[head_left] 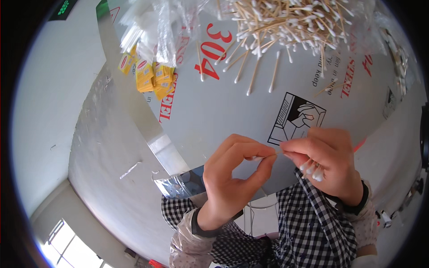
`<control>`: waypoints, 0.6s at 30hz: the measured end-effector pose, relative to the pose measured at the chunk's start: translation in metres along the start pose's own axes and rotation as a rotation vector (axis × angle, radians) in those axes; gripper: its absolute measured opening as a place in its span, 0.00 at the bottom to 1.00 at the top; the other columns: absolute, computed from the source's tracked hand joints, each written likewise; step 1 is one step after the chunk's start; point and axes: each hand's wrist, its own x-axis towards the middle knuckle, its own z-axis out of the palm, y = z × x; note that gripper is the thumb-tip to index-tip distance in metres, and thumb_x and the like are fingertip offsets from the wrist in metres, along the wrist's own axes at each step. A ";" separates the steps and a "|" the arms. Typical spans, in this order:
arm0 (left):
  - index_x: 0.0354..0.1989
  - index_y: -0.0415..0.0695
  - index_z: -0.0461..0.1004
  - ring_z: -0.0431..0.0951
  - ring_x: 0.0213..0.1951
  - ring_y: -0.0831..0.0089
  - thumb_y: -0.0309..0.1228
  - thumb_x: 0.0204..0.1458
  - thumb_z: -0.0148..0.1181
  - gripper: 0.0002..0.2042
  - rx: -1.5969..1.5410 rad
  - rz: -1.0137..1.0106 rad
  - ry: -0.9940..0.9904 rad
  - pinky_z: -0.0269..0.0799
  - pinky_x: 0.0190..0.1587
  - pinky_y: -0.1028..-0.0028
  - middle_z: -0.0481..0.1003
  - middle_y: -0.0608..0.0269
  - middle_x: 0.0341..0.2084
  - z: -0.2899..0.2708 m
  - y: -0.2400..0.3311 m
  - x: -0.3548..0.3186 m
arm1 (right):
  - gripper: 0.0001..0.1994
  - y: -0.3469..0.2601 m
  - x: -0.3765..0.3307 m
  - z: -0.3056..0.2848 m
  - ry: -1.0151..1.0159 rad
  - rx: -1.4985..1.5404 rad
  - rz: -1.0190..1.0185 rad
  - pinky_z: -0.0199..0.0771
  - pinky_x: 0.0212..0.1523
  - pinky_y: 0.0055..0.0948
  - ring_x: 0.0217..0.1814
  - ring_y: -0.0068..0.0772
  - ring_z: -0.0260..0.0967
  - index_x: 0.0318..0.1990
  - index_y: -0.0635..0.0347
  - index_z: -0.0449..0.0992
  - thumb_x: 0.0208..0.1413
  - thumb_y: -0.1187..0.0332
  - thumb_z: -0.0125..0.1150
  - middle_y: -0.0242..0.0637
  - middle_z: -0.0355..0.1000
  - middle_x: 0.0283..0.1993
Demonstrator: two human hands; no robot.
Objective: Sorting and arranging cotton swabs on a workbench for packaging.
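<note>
Just above the table's near edge, my left hand (234,172) pinches a thin cotton swab (278,153) between thumb and forefinger. My right hand (328,156) meets it fingertip to fingertip at the swab's other end. Several more cotton swabs (313,169) are tucked in my right palm, their white tips poking out below the curled fingers. A big heap of wooden-stick cotton swabs (286,24) lies at the far side of the table. Several loose swabs (252,73) are scattered in front of that heap.
The tabletop (214,116) wears a grey printed film. Yellow packets (154,78) lie at the far left beside clear plastic bags (156,31). More crumpled clear plastic (380,27) is at the far right. A metal strip (156,138) edges the table's left side.
</note>
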 end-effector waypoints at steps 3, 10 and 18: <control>0.35 0.35 0.74 0.76 0.33 0.71 0.14 0.46 0.61 0.08 -0.404 -0.196 -0.030 0.72 0.40 0.75 0.75 0.58 0.31 -0.001 -0.003 -0.002 | 0.06 -0.005 -0.003 0.003 -0.031 0.216 0.131 0.58 0.17 0.23 0.17 0.24 0.63 0.31 0.60 0.76 0.43 0.78 0.63 0.29 0.66 0.20; 0.37 0.36 0.73 0.78 0.40 0.67 0.13 0.46 0.60 0.10 -0.786 -0.320 0.013 0.74 0.46 0.69 0.76 0.56 0.32 -0.004 -0.006 -0.008 | 0.03 -0.018 0.001 -0.001 -0.137 0.488 0.434 0.57 0.22 0.18 0.21 0.16 0.61 0.26 0.61 0.75 0.46 0.74 0.63 0.28 0.69 0.21; 0.35 0.38 0.72 0.78 0.38 0.69 0.14 0.47 0.60 0.09 -0.769 -0.246 0.027 0.75 0.44 0.70 0.76 0.56 0.33 -0.007 -0.009 -0.008 | 0.03 -0.019 0.001 0.003 -0.189 0.610 0.541 0.53 0.21 0.17 0.20 0.12 0.56 0.26 0.63 0.76 0.48 0.74 0.62 0.26 0.68 0.20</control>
